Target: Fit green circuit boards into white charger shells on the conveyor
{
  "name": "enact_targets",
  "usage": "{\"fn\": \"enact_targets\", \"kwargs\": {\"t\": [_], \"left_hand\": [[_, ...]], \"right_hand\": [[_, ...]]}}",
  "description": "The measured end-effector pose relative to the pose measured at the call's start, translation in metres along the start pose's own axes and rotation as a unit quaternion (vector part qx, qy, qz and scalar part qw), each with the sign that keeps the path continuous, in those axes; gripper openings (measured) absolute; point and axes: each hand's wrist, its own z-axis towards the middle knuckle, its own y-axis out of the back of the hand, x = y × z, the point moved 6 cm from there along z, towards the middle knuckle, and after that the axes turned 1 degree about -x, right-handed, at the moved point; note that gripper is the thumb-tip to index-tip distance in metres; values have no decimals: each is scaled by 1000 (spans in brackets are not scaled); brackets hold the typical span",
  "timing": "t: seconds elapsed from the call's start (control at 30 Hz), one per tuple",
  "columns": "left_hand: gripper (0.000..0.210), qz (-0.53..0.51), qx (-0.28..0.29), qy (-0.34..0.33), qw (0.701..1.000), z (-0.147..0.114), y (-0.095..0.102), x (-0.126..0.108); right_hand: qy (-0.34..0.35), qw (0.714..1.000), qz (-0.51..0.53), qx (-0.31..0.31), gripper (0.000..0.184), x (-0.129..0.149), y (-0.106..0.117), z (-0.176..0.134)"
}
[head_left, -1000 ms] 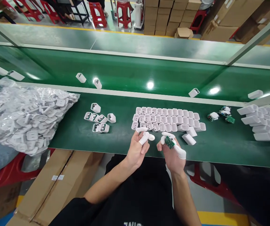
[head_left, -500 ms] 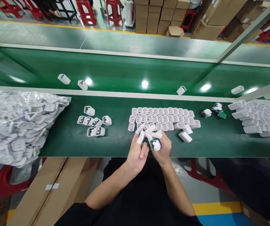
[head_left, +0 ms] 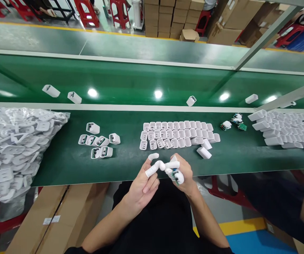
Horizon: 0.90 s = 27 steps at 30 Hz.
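Observation:
White finger cots cover several fingertips on both hands. My right hand [head_left: 185, 173] grips a small green circuit board [head_left: 173, 173] with a white lump on it, held near the table's front edge. My left hand [head_left: 143, 188] is beside it, palm partly up and fingers apart. One bent left finger meets the right fingertips, and I see nothing held in that hand. Just beyond the hands stand rows of white charger housings [head_left: 170, 134] with slotted ends facing up. A couple in the front row lean, and a loose housing [head_left: 204, 152] lies at the right end.
Several housings with boards inside [head_left: 101, 141] stand on the left. A clear bag of white plastic parts [head_left: 11, 148] fills the far left. Loose circuit boards [head_left: 237, 119] and a pile of white housings [head_left: 281, 130] lie on the right. More housings [head_left: 51, 90] rest on the green ledge behind.
Both hands have drawn back from the front row of housings toward my body. The left fingers have spread apart, and the board stays in the right hand. The camera view has shifted slightly.

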Motion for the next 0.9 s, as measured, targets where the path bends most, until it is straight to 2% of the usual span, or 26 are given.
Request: {"fn": "enact_targets", "kwargs": {"t": [0.07, 0.13, 0.23, 0.37, 0.5, 0.63, 0.7, 0.77, 0.83, 0.9], "left_hand": [[49, 22, 10, 18, 1000, -5, -2, -2], [52, 41, 25, 34, 998, -7, -4, -4], [55, 59, 39, 44, 997, -7, -3, -4], [54, 89, 49, 43, 994, -4, 1, -2], [48, 156, 85, 36, 983, -4, -6, -1], [45, 206, 111, 15, 972, -3, -14, 1], [43, 199, 96, -4, 975, 1, -14, 0], [43, 176, 65, -32, 982, 7, -11, -2], [43, 164, 24, -79, 983, 14, -4, -6], [37, 189, -28, -154, 969, 18, 5, -14]], "right_hand": [[-11, 1000, 2, 10, 22, 0, 8, 2], [-4, 999, -26, 45, 27, 1, 12, 6], [30, 991, -80, 104, 24, 6, 15, 13], [75, 974, -161, 141, 23, 10, 15, 17], [106, 958, -218, 152, 27, 10, 13, 15], [105, 966, -196, 134, 25, 8, 12, 8], [74, 976, -166, 118, 21, 3, 10, 5], [13, 989, -115, 87, 16, -5, 6, 3], [-88, 994, -38, 46, 11, -19, 1, 2], [-215, 976, 35, 7, 9, -36, -6, -2]]}}
